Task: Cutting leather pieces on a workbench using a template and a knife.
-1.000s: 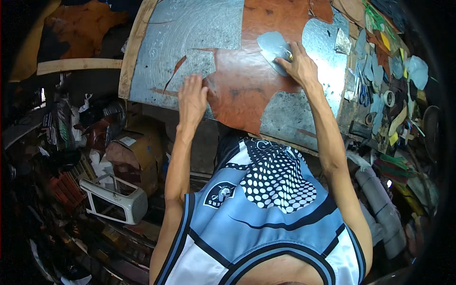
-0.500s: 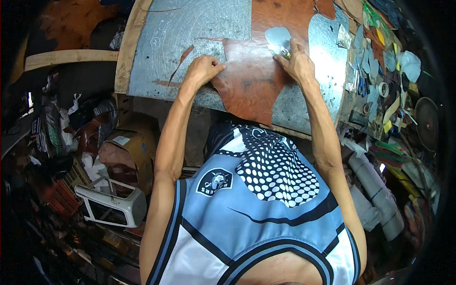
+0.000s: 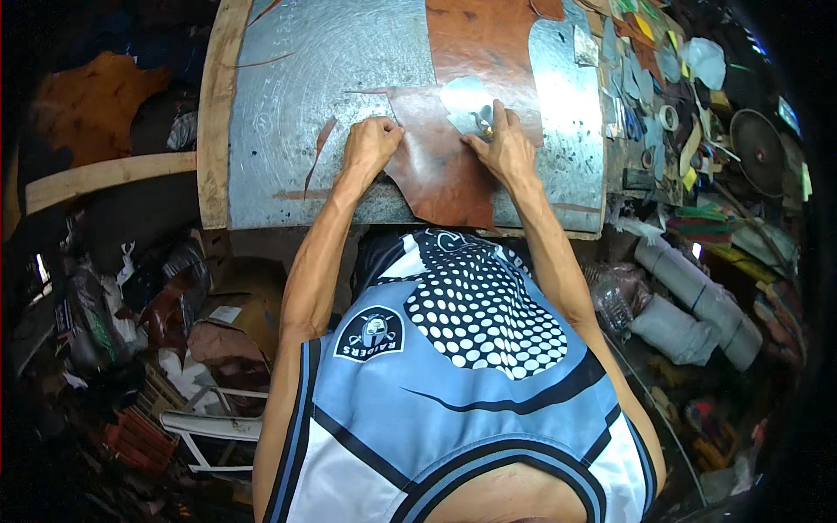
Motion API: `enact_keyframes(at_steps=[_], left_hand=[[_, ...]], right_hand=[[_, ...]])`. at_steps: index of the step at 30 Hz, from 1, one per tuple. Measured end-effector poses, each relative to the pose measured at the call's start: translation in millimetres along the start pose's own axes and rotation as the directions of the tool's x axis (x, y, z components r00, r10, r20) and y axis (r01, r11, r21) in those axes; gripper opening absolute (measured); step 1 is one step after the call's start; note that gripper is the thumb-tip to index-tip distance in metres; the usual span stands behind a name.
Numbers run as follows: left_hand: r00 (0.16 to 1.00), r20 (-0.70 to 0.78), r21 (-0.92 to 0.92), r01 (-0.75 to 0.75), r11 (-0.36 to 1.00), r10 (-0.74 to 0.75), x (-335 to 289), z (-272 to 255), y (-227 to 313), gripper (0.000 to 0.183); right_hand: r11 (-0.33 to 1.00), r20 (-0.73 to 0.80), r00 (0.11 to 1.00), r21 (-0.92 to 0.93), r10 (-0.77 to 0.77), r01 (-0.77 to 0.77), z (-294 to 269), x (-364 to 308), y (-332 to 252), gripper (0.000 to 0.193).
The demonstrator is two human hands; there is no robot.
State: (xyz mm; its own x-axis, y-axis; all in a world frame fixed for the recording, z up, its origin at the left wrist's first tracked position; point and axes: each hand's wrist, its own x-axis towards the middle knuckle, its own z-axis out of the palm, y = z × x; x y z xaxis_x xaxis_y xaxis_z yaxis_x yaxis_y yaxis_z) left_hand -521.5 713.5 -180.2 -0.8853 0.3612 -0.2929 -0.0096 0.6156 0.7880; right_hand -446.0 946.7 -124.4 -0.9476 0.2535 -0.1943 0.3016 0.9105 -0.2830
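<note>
My left hand (image 3: 373, 150) curls at the brown leather (image 3: 443, 179) edge, grip unclear; my right hand (image 3: 507, 153), digits apart, partly obscures the template (image 3: 462, 92) atop it. Scrap strip (image 3: 323, 139): left of leather.

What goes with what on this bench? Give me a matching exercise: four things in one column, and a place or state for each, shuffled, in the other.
Things:
1. Left hand
2. Right hand
3. Template
4. Wooden strip

Places and states:
A. Pale, lying on the brown leather
B. Along the left side of the metal surface
C. Index finger stretched forward, at the template
D. Fingers curled, at the leather's left edge

Pairs: 1-D; 2-C; 3-A; 4-B
</note>
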Motion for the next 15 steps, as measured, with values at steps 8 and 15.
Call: enact_keyframes(at_steps=[8,15], left_hand=[[0.997,0.032,-0.01,-0.065,0.998,0.065,16,-10,-6,0.03],[0.936,0.324,-0.229,0.218,0.949,-0.137,-7,-27,-24,0.035]], right_hand=[[0.99,0.012,0.99,-0.035,0.138,-0.138,-2,27,-9,0.088],[0.977,-0.034,0.999,-0.213,-0.013,0.006,-2,29,8,0.059]])
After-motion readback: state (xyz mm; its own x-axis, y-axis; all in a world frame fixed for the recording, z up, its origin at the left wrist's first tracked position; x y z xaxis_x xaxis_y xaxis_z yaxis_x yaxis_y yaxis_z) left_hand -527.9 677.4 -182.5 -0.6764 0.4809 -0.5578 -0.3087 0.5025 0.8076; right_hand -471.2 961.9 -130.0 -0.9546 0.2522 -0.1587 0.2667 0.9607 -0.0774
